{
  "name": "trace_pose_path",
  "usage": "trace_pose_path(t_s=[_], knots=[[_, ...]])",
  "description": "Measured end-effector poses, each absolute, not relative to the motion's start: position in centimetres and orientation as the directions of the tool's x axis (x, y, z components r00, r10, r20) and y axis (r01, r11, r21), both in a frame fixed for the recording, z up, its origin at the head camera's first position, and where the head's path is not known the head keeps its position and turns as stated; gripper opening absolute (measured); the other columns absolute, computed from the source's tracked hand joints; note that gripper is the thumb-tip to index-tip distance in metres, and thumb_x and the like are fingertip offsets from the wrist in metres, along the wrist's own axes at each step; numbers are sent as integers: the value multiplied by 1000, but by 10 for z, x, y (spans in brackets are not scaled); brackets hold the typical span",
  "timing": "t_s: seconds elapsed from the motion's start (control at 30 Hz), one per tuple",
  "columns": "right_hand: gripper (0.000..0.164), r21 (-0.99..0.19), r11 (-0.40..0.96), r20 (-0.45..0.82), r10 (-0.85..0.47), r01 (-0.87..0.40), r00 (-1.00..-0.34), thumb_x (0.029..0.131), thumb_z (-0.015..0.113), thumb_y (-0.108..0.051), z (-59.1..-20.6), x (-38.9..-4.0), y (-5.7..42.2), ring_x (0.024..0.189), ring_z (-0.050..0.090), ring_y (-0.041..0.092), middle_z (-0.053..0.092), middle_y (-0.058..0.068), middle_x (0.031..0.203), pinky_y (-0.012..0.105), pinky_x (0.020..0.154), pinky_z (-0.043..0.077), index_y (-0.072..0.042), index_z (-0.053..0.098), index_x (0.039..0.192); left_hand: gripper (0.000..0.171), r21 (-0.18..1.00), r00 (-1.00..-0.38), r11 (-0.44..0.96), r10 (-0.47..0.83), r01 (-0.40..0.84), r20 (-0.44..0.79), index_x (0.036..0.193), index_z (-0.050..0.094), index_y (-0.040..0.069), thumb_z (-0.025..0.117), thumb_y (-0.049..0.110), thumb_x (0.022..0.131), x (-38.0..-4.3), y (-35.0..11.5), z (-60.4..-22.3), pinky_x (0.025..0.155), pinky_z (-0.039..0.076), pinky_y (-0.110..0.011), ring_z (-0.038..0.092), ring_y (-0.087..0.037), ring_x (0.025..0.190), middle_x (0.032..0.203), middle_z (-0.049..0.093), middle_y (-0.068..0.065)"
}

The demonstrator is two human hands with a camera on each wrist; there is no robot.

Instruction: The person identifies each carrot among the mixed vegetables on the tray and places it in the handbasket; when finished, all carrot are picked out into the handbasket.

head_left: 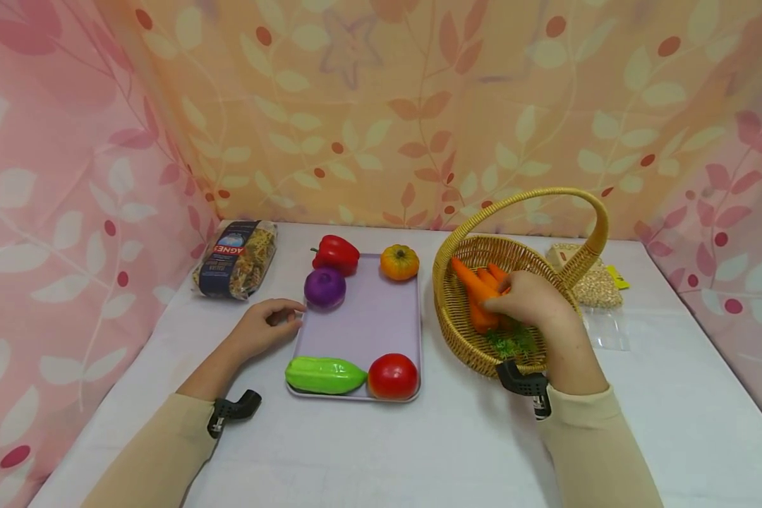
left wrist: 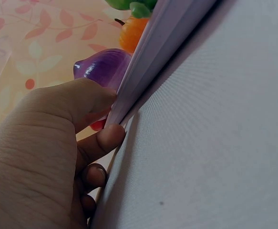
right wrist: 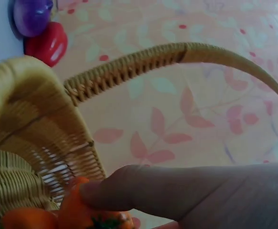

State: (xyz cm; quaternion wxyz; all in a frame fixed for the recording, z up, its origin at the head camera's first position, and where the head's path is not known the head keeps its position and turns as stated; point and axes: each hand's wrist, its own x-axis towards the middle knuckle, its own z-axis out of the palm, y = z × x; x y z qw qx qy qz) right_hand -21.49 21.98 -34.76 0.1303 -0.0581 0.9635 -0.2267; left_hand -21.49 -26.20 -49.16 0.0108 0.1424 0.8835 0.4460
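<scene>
My right hand [head_left: 533,300] reaches into a wicker basket [head_left: 447,321] with a tall arched handle and grips a carrot [head_left: 478,286]. In the right wrist view my thumb presses on the carrot's [right wrist: 74,205] thick end, close to its green top; the other fingers are mostly hidden. Further carrots lie under and beside it, with green leaves [head_left: 514,343] near the basket's front. My left hand [head_left: 263,330] is at the left edge of a pale purple tray [head_left: 371,317], thumb and index fingertips at its rim [left wrist: 141,71], fingers loosely bent.
On the tray are a red bell pepper [head_left: 336,255], purple onion [head_left: 325,288], small orange pumpkin [head_left: 399,262], green ridged vegetable [head_left: 326,375] and tomato [head_left: 393,376]. A bag of pasta [head_left: 236,259] lies at the left. Behind the basket's right side is a bag of grains [head_left: 597,286].
</scene>
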Motion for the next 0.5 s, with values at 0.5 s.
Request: trace_pose_path(t_s=[0.5], knots=[[27,-265,935,-103,-271,-237,-957,83,73,-32,-385,-218,182,137,42,42,61,20,116,49,118,26,-7,64,79,25,790,-960,562,258,244,113,118,76,15,77,20,93,-217,-262,-498,75,46,-28,55,-21,88,95,65,-1]])
